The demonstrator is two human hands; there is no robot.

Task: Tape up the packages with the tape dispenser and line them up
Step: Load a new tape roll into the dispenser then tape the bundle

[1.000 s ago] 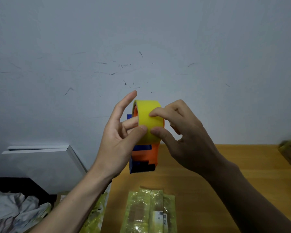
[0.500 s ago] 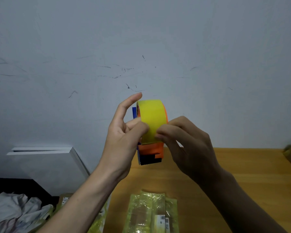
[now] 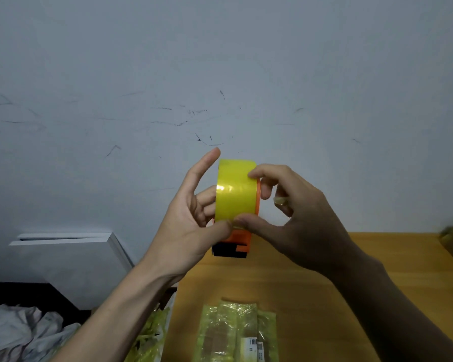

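We see two hands raised before a scuffed grey wall (image 3: 220,61). The left hand (image 3: 191,226) and right hand (image 3: 296,218) grip an orange tape dispenser (image 3: 239,237) with yellow tape (image 3: 236,192), above a wrapped package (image 3: 236,333) on a wooden table (image 3: 351,257).

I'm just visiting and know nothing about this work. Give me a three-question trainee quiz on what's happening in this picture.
1. True or false: the tape dispenser is lying flat on the table.
2. Which hand touches the roll with both fingertip and thumb? A) left hand B) right hand
3. Fill in: the package lies on the table, ____ the raised hands.

Key: 1. False, it is held up in the air. 2. B; its fingertip is at the top edge, its thumb at the bottom. 3. Below, nearest the camera, untouched.
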